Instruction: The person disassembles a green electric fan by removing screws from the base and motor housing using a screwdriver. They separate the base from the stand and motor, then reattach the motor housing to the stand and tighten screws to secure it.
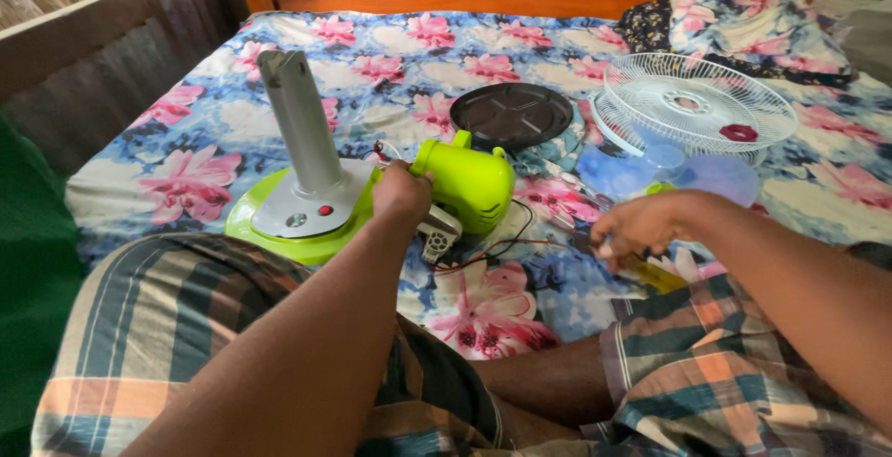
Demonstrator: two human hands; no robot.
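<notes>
Left hand [401, 194] grips the green motor housing [469, 188]; right hand [636, 227] pinches a screwdriver [650, 274] nearby.

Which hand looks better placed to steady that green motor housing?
Probably the left hand: it already rests against the green motor housing beside the fan base. The right hand is off to the side, fingers closed around a small tool.

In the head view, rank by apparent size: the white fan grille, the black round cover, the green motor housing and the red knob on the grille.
1. white fan grille
2. black round cover and green motor housing: look alike; the housing lies nearer the camera, so unranked
3. red knob
</notes>
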